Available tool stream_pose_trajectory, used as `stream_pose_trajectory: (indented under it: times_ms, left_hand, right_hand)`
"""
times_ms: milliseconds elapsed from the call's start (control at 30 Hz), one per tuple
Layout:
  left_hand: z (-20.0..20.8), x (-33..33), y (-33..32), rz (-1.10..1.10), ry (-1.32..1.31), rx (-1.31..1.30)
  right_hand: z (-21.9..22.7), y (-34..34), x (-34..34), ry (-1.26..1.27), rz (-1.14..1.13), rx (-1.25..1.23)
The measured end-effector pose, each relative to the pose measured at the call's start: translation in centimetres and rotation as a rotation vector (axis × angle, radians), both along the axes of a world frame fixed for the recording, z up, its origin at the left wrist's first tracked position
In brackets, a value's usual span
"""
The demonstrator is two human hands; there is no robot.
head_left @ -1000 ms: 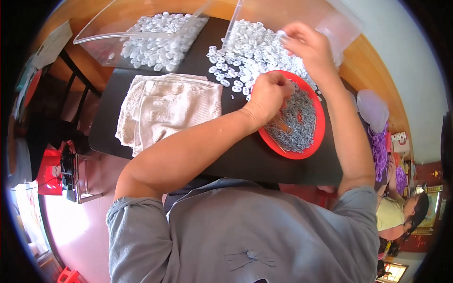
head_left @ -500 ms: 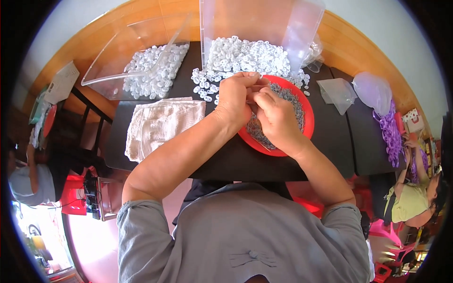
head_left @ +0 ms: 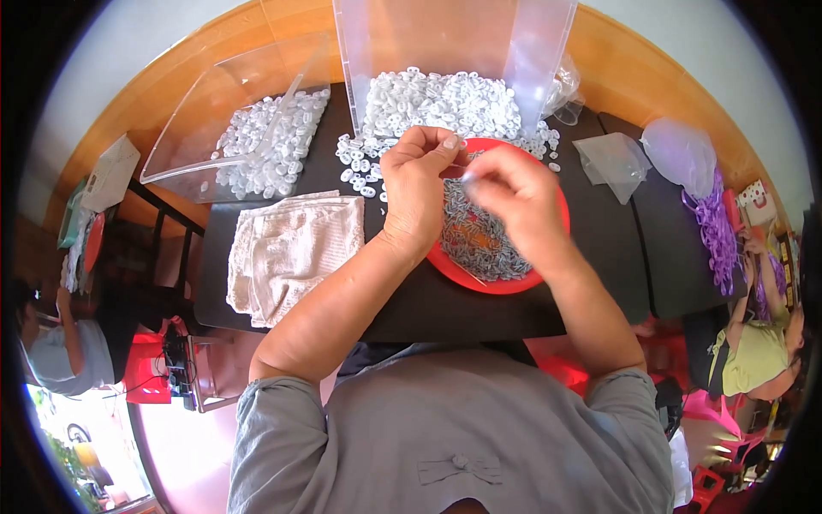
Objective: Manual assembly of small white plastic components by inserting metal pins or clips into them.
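Note:
My left hand (head_left: 415, 184) is closed in a pinch, raised beside the left rim of a round red bowl (head_left: 555, 257). A small white oval piece shows at its thumb and fingertip. My right hand (head_left: 524, 201) is over the right part of the bowl, its fingers curled and blurred by motion; what they hold is too small to make out. Many small grey pieces (head_left: 488, 257) lie in the bowl, with bare orange-red bottom showing among them. Behind my hands, white oval plastic pieces with holes (head_left: 445, 98) are heaped in a clear box lying on its side (head_left: 454, 34).
Another clear bin (head_left: 184, 154) with white pieces stands at the back left. A folded beige cloth (head_left: 295, 248) lies left on the dark table (head_left: 402, 308). Plastic bags (head_left: 612, 163) and purple strands (head_left: 711, 231) are at right. Other people sit on both sides.
My right hand has moved away from my left, turning and blurring. More of the bowl's contents now shows between them. The whole view has shifted slightly.

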State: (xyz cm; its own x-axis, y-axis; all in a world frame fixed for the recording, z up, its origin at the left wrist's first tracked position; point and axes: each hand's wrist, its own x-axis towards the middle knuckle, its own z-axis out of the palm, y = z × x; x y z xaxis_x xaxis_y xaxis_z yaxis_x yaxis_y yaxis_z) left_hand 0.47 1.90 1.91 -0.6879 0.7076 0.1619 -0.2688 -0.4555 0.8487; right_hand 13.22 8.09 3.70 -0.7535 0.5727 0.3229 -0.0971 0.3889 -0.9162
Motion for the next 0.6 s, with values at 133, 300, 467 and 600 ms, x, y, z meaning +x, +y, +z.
stream_pose_trajectory:
  times_ms: [133, 300, 467, 600]
  left_hand:
    - [0.4, 0.1, -0.4, -0.064, 0.084, -0.100]
    - [-0.1, 0.3, -0.7, -0.132, 0.229, -0.207]
    - [-0.3, 0.7, -0.7, -0.162, 0.264, -0.219]
    - [-0.6, 0.7, -0.5, -0.170, 0.254, -0.195]
  right_hand:
    - [2.1, 2.9, 0.8, 0.052, -0.160, -0.095]
    - [0.7, 3.1, 0.6, 0.017, -0.145, -0.210]
    - [0.2, 3.7, 1.0, 0.027, -0.111, -0.229]
    - [-0.1, 3.7, 1.0, 0.054, -0.123, -0.278]
